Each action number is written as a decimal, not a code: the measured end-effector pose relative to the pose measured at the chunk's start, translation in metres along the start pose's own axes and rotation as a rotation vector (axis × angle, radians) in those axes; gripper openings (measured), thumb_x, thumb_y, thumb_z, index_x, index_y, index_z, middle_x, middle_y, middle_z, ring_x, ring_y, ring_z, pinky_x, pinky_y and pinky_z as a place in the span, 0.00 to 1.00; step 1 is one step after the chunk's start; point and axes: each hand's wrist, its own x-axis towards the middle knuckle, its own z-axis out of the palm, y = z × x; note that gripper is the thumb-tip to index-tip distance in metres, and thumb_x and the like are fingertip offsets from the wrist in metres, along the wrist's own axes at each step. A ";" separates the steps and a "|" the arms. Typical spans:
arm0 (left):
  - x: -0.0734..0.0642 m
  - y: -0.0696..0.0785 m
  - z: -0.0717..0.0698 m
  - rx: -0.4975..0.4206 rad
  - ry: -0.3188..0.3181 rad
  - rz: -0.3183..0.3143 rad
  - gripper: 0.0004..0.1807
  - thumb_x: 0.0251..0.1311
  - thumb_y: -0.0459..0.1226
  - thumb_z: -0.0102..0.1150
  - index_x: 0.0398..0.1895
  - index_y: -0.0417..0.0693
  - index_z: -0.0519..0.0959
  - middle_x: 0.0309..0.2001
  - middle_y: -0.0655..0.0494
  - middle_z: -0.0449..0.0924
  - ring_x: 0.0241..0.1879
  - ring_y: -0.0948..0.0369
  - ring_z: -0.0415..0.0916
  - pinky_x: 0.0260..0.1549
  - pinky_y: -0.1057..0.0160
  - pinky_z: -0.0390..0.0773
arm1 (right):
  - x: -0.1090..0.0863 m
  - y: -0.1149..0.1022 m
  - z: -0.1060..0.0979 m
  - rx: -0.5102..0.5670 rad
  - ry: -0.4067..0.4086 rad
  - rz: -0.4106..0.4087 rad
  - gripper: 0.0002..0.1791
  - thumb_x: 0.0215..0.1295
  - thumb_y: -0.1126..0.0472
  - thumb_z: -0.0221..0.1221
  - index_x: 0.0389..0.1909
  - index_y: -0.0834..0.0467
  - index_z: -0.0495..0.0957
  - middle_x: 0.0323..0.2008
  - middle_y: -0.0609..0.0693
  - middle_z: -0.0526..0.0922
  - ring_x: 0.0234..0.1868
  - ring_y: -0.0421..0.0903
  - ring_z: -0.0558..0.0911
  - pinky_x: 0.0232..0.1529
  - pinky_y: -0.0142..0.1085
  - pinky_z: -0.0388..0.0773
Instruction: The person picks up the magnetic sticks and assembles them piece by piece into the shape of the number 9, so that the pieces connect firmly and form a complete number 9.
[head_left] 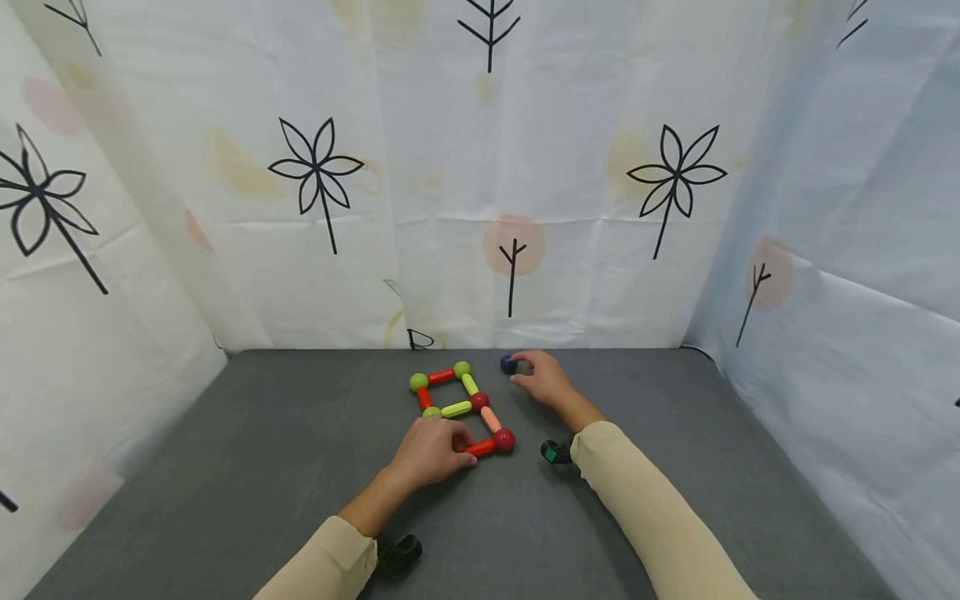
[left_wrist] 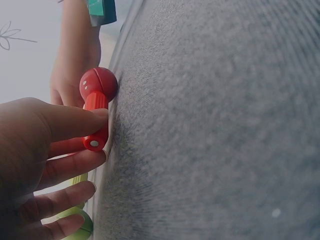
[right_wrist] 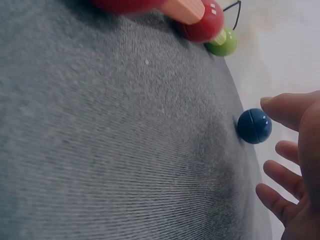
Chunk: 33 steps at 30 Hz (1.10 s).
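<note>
My left hand pinches a red magnetic stick between thumb and fingers. In the left wrist view, the bare end of that red stick shows a silvery dot, and a dark red ball caps its other end. This ball joins a salmon stick, part of a flat frame of sticks and balls with a square of red and lime sticks. Near the table's back edge, my right hand is at a blue ball, its fingers spread; whether they touch it I cannot tell.
The frame's lime balls lie toward the back of the dark grey table. A patterned white curtain rises behind the back edge, with more cloth at both sides. Dark wrist devices stick out from both wrists.
</note>
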 end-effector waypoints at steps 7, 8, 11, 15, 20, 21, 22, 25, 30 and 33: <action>0.000 -0.001 0.002 0.001 -0.001 0.008 0.10 0.50 0.48 0.73 0.30 0.57 0.84 0.21 0.71 0.72 0.25 0.68 0.67 0.33 0.62 0.68 | 0.005 0.005 0.004 -0.056 -0.043 -0.005 0.29 0.64 0.58 0.65 0.65 0.56 0.72 0.64 0.57 0.71 0.64 0.56 0.69 0.62 0.52 0.65; 0.000 -0.001 0.002 0.001 -0.001 0.008 0.10 0.50 0.48 0.73 0.30 0.57 0.84 0.21 0.71 0.72 0.25 0.68 0.67 0.33 0.62 0.68 | 0.005 0.005 0.004 -0.070 -0.050 -0.014 0.30 0.63 0.58 0.65 0.66 0.56 0.71 0.65 0.57 0.70 0.65 0.56 0.68 0.63 0.52 0.64; 0.001 -0.001 0.003 -0.004 -0.005 0.005 0.10 0.50 0.48 0.73 0.31 0.57 0.84 0.21 0.71 0.72 0.25 0.68 0.68 0.33 0.61 0.69 | 0.007 0.004 0.004 -0.121 -0.077 -0.044 0.33 0.63 0.57 0.65 0.68 0.56 0.68 0.67 0.57 0.68 0.67 0.57 0.65 0.65 0.53 0.60; 0.003 -0.001 0.004 -0.024 -0.013 0.000 0.10 0.50 0.48 0.73 0.30 0.57 0.84 0.21 0.71 0.73 0.25 0.68 0.68 0.33 0.61 0.70 | 0.008 0.001 0.005 -0.204 -0.135 -0.065 0.35 0.63 0.56 0.65 0.71 0.54 0.65 0.70 0.57 0.63 0.68 0.61 0.63 0.65 0.56 0.58; 0.005 -0.001 0.003 -0.105 -0.060 -0.044 0.09 0.51 0.47 0.73 0.31 0.57 0.84 0.22 0.70 0.74 0.26 0.67 0.70 0.33 0.60 0.70 | 0.008 -0.001 0.007 -0.257 -0.169 -0.044 0.34 0.64 0.55 0.64 0.70 0.52 0.66 0.71 0.56 0.61 0.68 0.63 0.62 0.64 0.58 0.58; 0.005 -0.001 0.003 -0.124 -0.072 -0.055 0.09 0.51 0.46 0.73 0.31 0.57 0.84 0.22 0.70 0.74 0.26 0.66 0.70 0.33 0.60 0.70 | 0.007 -0.001 0.007 -0.259 -0.166 -0.043 0.34 0.64 0.55 0.64 0.70 0.52 0.66 0.71 0.56 0.62 0.68 0.63 0.62 0.64 0.57 0.58; 0.005 -0.001 0.002 -0.141 -0.081 -0.065 0.08 0.51 0.46 0.73 0.31 0.57 0.84 0.22 0.69 0.75 0.27 0.66 0.70 0.33 0.61 0.70 | 0.007 -0.001 0.007 -0.260 -0.164 -0.043 0.33 0.64 0.55 0.64 0.70 0.51 0.67 0.70 0.56 0.63 0.68 0.62 0.63 0.64 0.57 0.59; 0.005 -0.001 0.002 -0.172 -0.089 -0.079 0.08 0.52 0.46 0.73 0.31 0.56 0.83 0.22 0.69 0.75 0.26 0.65 0.71 0.32 0.62 0.71 | 0.005 -0.002 0.006 -0.246 -0.149 -0.059 0.31 0.63 0.58 0.65 0.67 0.52 0.70 0.67 0.55 0.68 0.66 0.59 0.66 0.64 0.55 0.61; 0.006 -0.001 0.003 -0.174 -0.071 -0.070 0.08 0.52 0.46 0.73 0.30 0.56 0.83 0.22 0.69 0.75 0.25 0.67 0.71 0.30 0.63 0.71 | 0.000 -0.003 0.006 -0.227 -0.146 -0.086 0.23 0.63 0.62 0.64 0.60 0.53 0.77 0.59 0.54 0.76 0.62 0.56 0.71 0.63 0.52 0.64; 0.006 -0.002 0.004 -0.165 -0.050 -0.054 0.08 0.51 0.46 0.73 0.30 0.56 0.83 0.22 0.70 0.74 0.25 0.67 0.70 0.30 0.63 0.71 | -0.004 -0.002 0.007 -0.224 -0.142 -0.088 0.20 0.64 0.64 0.63 0.58 0.54 0.79 0.58 0.54 0.77 0.61 0.56 0.72 0.62 0.51 0.65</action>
